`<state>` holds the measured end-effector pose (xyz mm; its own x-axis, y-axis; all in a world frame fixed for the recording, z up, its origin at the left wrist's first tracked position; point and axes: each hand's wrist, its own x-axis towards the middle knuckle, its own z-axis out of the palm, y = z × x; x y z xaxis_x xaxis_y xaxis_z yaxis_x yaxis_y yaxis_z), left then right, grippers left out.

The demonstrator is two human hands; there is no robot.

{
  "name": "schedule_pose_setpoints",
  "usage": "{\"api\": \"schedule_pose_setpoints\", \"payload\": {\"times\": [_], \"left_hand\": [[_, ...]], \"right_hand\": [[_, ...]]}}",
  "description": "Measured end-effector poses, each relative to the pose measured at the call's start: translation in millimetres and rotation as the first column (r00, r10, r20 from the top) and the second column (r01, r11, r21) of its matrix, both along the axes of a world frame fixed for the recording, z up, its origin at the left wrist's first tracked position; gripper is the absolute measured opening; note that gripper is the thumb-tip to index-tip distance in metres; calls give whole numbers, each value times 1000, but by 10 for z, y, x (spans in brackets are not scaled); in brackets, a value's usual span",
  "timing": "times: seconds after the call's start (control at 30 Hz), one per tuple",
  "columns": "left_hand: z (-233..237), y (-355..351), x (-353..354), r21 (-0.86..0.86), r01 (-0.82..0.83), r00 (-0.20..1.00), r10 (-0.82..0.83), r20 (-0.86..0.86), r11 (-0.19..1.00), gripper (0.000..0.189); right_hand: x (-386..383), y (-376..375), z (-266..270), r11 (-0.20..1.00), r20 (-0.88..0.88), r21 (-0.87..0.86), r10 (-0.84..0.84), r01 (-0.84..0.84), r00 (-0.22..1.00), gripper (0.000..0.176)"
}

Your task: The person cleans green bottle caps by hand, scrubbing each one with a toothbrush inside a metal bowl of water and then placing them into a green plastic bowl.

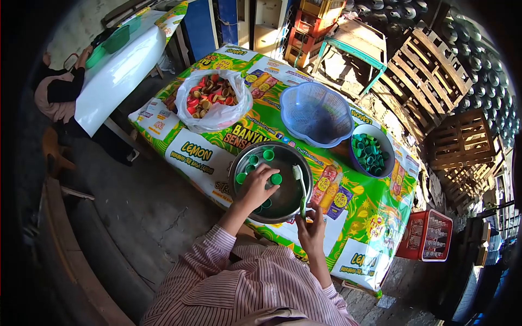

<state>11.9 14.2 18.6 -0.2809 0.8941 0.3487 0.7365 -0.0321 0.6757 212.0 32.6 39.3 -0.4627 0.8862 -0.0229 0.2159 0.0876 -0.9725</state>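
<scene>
toothbrush (pixel 301 189) in right hand (pixel 311 232); left hand (pixel 255 188) at cap (pixel 277 179)

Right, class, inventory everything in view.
Printed-cloth table: one, green, centre
Round metal basin: one, silver, near edge
Plastic caps: many, green, basin and bowl
Toothbrush: one, green-white, over basin
Plastic bag: one, white, table's left
Bagged caps: many, red-tan, left
Plastic basket: one, blue, far side
Round bowl: one, purple-sided, right
Second table: one, white, upper left
Stacked crates: several, red-yellow, behind
Wooden pallets: several, brown, right
Other person: one, dark-sleeved, far left
Left hand: one, over basin
Right hand: one, on toothbrush
</scene>
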Motion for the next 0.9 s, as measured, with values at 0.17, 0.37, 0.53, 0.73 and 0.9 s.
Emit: {"api": "schedule_pose_setpoints", "payload": {"times": [0.17,0.37,0.53,0.73,0.9], "left_hand": [[-18,1,-34,-48,-65,992,59,-113,997,37],[59,5,-46,90,-47,997,41,63,995,31],[119,-11,-55,82,-62,982,46,181,995,30],[105,-45,-56,-5,-52,978,51,203,999,30],[-56,-76,-59,20,-74,970,67,234,997,31]], "right_hand": [[31,-9,-40,963,166,269,-79,32,983,34],[29,10,11,834,377,531,-72,-152,924,49],[17,120,-131,877,348,444,18,-182,937,48],[-22,88,-137,814,326,515,105,-270,940,50],[-45,100,-105,848,378,479,36,-228,925,50]]}}
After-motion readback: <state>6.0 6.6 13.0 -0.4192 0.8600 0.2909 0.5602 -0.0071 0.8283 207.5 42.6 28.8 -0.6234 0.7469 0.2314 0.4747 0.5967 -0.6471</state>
